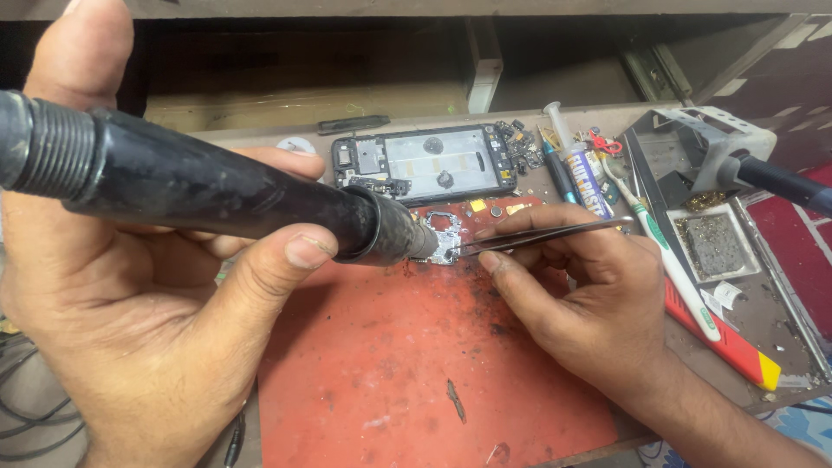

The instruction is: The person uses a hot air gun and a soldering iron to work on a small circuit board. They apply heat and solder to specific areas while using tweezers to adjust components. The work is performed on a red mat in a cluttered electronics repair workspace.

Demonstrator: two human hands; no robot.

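Note:
My left hand [139,321] grips a thick black hot-air wand [217,191], its nozzle pointing right and down onto a small silvery circuit board [445,238] lying on a worn red mat [416,364]. Thin metal tweezers [546,234] are pinched in my right hand [581,295], and their tips touch the board's right edge. An opened phone body [433,163], with its inner frame showing, lies just behind the board.
Small loose parts [520,147] lie beside the phone. A syringe of paste [576,160], a toothbrush [667,251] and a red-and-yellow tool [737,347] sit at the right. A soldering iron stand [719,152] with a tip-cleaning tray [715,243] is at far right.

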